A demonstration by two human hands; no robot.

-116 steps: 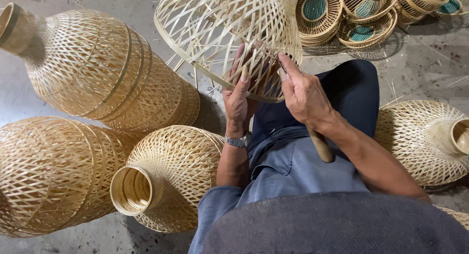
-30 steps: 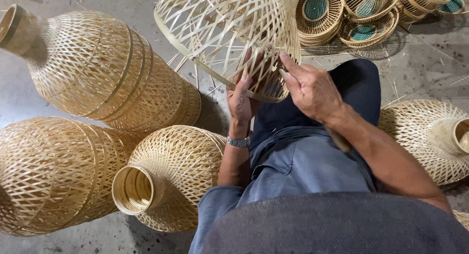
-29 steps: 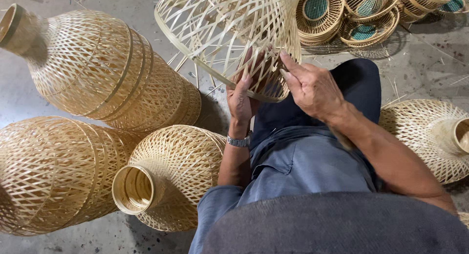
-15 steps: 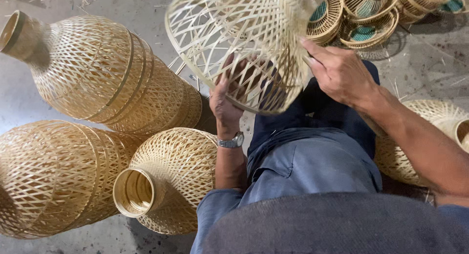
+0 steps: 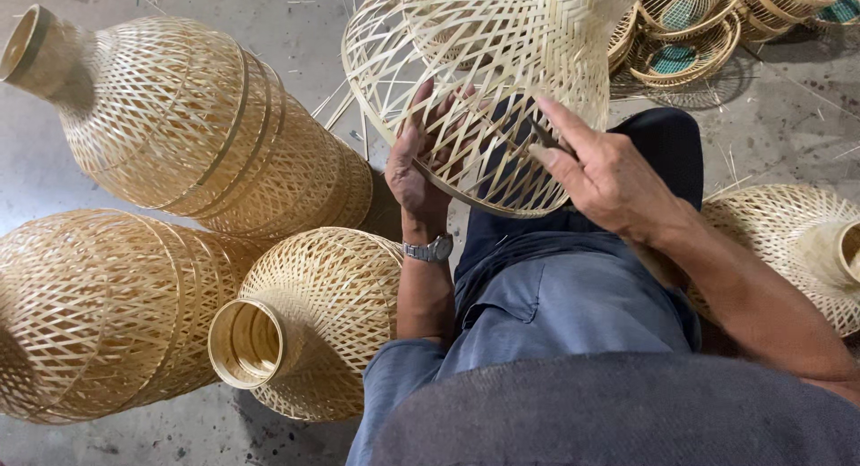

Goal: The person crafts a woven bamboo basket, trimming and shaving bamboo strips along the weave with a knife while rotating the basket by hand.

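Over my lap I hold an unfinished woven bamboo shade [image 5: 484, 45], its open rim tilted toward me. My left hand [image 5: 419, 166], with a wristwatch, reaches into the rim at its lower left, fingers curled around the strips. My right hand [image 5: 609, 179] rests on the outside of the rim at the right. Its thumb and forefinger pinch a thin dark tool [image 5: 543, 133] against the weave. Part of the left hand's fingers is hidden behind the lattice.
Three finished bamboo shades lie on the concrete floor to my left: a tall one [image 5: 197, 125], a wide one [image 5: 90, 314] and a smaller one [image 5: 305, 323]. Another shade [image 5: 788, 242] lies at the right. Small round baskets [image 5: 681, 36] are stacked at the top right.
The shade has been lifted and turned, so its open rim now faces me more. My left hand has shifted along the rim. My right hand swung up to the right, then came back to the rim.
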